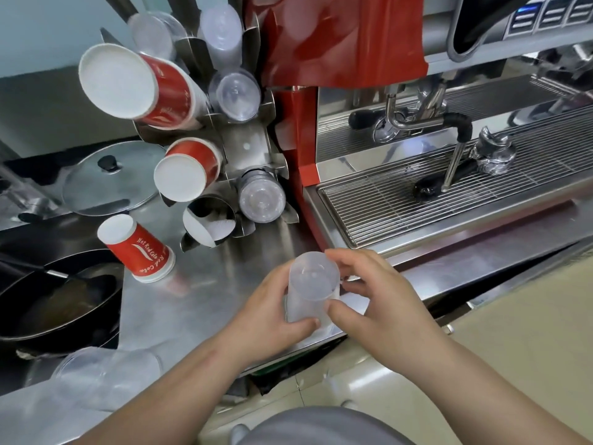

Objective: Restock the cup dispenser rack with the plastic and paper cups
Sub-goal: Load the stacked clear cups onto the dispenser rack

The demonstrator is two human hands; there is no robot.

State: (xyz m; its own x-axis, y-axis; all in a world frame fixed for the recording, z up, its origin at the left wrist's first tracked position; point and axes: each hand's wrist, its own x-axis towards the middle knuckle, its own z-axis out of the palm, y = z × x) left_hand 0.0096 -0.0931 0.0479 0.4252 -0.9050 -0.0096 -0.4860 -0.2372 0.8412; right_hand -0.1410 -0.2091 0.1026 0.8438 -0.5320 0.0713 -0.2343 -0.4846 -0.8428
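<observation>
- Step in hand, judged: readying a clear plastic cup stack (309,290) for loading; both hands on it over the steel counter (205,303), near its front edge.
- Left hand (272,311) wrapped round the lower left of the stack, thumb across the front; closed on it.
- Right hand (369,293) pinching the right side, thumb low, fingers up near the closed base; also holding the stack.
- Stack upside down: closed base toward camera, open rims toward the counter. Long axis near vertical, top tilted slightly toward the rack. Whether the rims touch the counter: cannot tell.
- Cup dispenser rack (244,146) well apart, up and left, against the red espresso machine (337,43).
- Rack tubes slant, mouths toward the camera. Right column holds clear cups (261,197); left column holds red paper cups (189,171).
- Bottom left tube (210,220) looks nearly empty, only a bit of white showing inside.
- Spare red paper cups (138,248) upside down on the counter, just beside that tube.
- More clear cups (106,374) lying on their side at lower left.
- Next move, judged: lift, tip the axis to match a slanted clear-cup tube, slide in from the back end; which tube has room not clear.
- Risk: thin nested cups slipping apart if squeezed unevenly.
</observation>
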